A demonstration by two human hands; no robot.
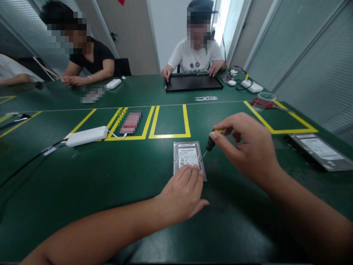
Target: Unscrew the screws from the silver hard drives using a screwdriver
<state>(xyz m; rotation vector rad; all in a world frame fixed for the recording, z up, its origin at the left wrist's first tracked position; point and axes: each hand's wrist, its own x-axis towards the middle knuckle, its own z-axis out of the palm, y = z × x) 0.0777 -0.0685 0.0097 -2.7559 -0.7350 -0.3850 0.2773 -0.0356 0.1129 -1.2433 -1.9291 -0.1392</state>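
A silver hard drive [188, 152] with a white label lies flat on the green table in front of me. Across its near end rests my left hand [184, 187], fingers laid flat on top and the thumb stretched off to the right; that end of the drive is hidden. My right hand [245, 143] pinches a small screwdriver [211, 141] with a dark handle and a yellow top. The screwdriver is tilted, its tip meeting the right edge of the drive.
Another hard drive [321, 151] lies far right. Beyond are a clear round container [267, 96] and red-handled tool [261, 104]. Left are a white power strip [86, 136] and phone [131, 122]. Opposite, a person [195, 55] handles a black panel [193, 82]; another person [91, 60] sits left.
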